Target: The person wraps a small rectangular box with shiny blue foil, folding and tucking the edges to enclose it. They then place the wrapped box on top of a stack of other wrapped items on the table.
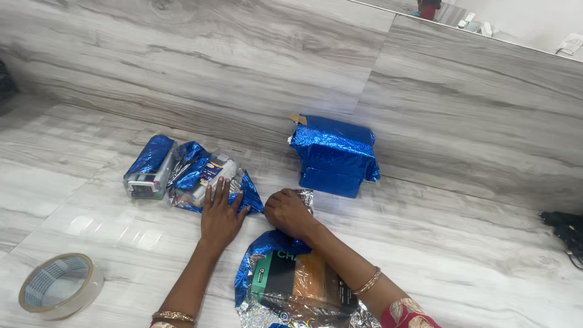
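My left hand [221, 214] lies flat, fingers apart, on the edge of a half-wrapped packet [193, 172] in shiny blue foil paper. My right hand [289, 212] is closed in a fist, pressing a silver fold of foil [305, 197] against the floor. Below my right forearm lies a dark box [300, 284] partly covered by blue and silver foil paper. A small packet [147, 168] half-covered in blue foil lies to the left. A larger parcel [335, 155] fully wrapped in blue foil stands against the wall.
A roll of clear tape [59, 285] lies on the grey wood-pattern floor [461, 243] at the lower left. A dark object with cords [568, 229] sits at the right edge. The wall [243, 67] rises just behind the parcels.
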